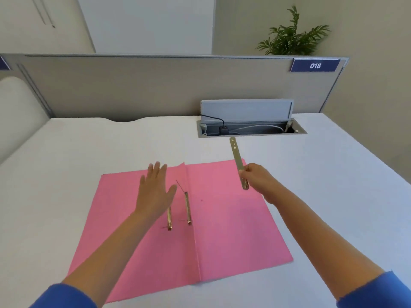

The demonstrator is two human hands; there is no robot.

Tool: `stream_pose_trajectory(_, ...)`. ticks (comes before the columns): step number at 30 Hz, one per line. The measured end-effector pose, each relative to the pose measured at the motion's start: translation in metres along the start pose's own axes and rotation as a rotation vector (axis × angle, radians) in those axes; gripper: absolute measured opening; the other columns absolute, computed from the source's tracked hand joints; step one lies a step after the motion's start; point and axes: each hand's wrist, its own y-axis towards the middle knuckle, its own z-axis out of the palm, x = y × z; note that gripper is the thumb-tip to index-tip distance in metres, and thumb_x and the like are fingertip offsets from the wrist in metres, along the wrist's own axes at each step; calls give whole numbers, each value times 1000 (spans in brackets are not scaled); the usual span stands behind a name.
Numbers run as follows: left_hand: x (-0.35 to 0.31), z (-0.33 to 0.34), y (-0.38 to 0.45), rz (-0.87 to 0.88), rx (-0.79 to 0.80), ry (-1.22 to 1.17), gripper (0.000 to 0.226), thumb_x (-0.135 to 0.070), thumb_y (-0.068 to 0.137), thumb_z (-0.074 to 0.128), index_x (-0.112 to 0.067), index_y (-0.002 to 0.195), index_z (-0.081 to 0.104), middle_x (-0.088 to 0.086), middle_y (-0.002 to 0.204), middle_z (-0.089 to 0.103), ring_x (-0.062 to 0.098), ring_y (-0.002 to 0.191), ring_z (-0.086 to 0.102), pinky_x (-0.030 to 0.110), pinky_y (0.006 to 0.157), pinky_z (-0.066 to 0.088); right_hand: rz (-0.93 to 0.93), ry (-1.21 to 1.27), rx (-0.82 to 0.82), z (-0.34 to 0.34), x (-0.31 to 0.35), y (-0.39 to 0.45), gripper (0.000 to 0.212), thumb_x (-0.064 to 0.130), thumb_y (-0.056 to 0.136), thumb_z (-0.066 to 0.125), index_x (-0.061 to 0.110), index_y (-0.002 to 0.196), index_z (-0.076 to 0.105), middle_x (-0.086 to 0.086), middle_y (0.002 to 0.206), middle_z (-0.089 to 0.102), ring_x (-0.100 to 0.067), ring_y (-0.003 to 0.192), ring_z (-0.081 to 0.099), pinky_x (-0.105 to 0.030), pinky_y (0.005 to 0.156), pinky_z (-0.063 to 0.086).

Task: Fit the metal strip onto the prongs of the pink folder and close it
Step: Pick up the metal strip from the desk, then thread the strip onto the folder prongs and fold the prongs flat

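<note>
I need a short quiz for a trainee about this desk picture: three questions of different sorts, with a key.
1. True or false: the pink folder lies closed on the desk.
2. Which hand holds the metal strip?
A. the left hand
B. the right hand
C. neither
3. Fill in: the number on the blue sign reads ___.

Key:
1. False. The folder lies open and flat, with its prongs exposed near the fold.
2. B. The right hand's fingers pinch the strip above the folder's far right corner; the left hand is open, palm down.
3. 018
</note>
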Motion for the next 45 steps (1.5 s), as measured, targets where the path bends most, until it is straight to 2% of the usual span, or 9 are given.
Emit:
stream_pose_trajectory(8,51,15,-21,-116,469,207,95,-62,77,53,-17,149,9,1,161,0,22,148,0,54,116,12,20,-225,283,76,-1,17,9,15,95,40,8,94,45,1,75,44,-10,65,40,-25,62,36)
stream_pose_trajectory(17,43,21,-56,-68,514,239,106,-69,71,55,-19,150,5,2,161,-5,22,148,-2,52,116,12,93,-315,305,80,-22,-6,6,12,92,41,10,89,46,0,75,44,-12,64,38,-25,56,32)
stream_pose_trajectory(22,35,24,-71,-84,512,237,105,-69,71,54,-19,150,6,2,161,-5,22,148,-3,52,116,11,100,-259,266,79,-34,-22,10,14,91,43,13,82,46,0,73,48,-13,64,41,-27,59,34)
stream_pose_trajectory(26,15,16,-58,-101,382,11,80,-46,79,63,-17,145,28,3,156,24,19,144,21,41,115,19,93,-95,162,79,-28,-27,12,15,90,52,11,78,52,1,71,50,-11,62,43,-23,56,37)
stream_pose_trajectory(29,-8,17,-47,-219,175,-420,50,-19,84,63,-13,132,51,5,133,57,19,117,54,29,99,41,77,65,100,81,-22,-34,16,13,85,61,12,70,56,2,67,55,-10,60,47,-22,55,40)
stream_pose_trajectory(33,-31,24,-39,-342,55,-773,20,-1,80,64,-3,97,72,14,94,72,22,84,62,35,84,53,83,199,152,85,-14,-44,17,14,83,67,14,68,59,2,65,57,-9,59,49,-20,51,38)
stream_pose_trajectory(37,-36,29,-40,-365,7,-865,19,2,79,61,-7,86,76,7,76,71,25,76,65,49,80,56,102,267,211,90,-13,-49,16,12,81,69,14,67,62,3,60,58,-10,55,47,-21,52,38)
stream_pose_trajectory(41,-37,30,-40,-342,8,-859,38,2,77,59,-29,58,70,7,65,69,22,67,61,48,72,55,136,301,225,93,-16,-52,17,10,80,70,13,65,63,2,55,55,-8,47,41,-18,48,37)
stream_pose_trajectory(45,-39,32,-40,-370,18,-905,38,2,79,60,-30,59,70,-1,63,69,21,67,63,40,68,55,171,334,234,94,-19,-54,17,9,80,71,12,65,64,1,54,56,-7,44,42,-17,48,38)
